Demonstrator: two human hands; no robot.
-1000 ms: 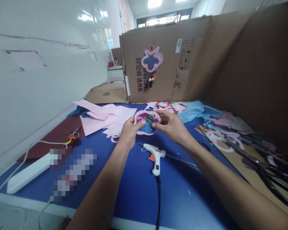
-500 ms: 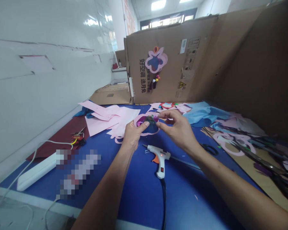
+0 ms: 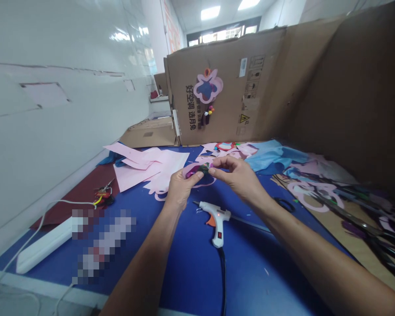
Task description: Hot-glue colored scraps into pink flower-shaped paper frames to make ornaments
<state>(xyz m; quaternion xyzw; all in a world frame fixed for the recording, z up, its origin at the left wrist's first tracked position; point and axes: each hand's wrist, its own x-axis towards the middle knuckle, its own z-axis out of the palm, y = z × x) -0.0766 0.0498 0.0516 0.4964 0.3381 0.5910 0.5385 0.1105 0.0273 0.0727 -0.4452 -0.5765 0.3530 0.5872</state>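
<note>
Above the blue tabletop, my left hand (image 3: 181, 186) is closed on a pink flower-shaped paper cutout (image 3: 206, 181), its thumb pressed on the near side. A dark green and purple decoration (image 3: 202, 168) sits at the cutout's upper part. My right hand (image 3: 232, 172) pinches the right end of that decoration between thumb and fingers; its exact shape is partly hidden by the fingers. Just below the hands a white glue gun (image 3: 219, 219) with an orange trigger lies on the table, a small red light showing on it.
Pink paper sheets (image 3: 141, 162) lie at the back left. A white power strip (image 3: 46, 245) is at left. Blue cloth (image 3: 266, 156) and large scissors (image 3: 358, 224) lie at right. A cardboard box (image 3: 230, 101) stands behind, bearing a finished-looking pink flower ornament (image 3: 200, 97).
The pink cutout has tipped flatter in my hands, its opening now narrower to view. Both hands keep their hold. The whole view has shifted slightly.
</note>
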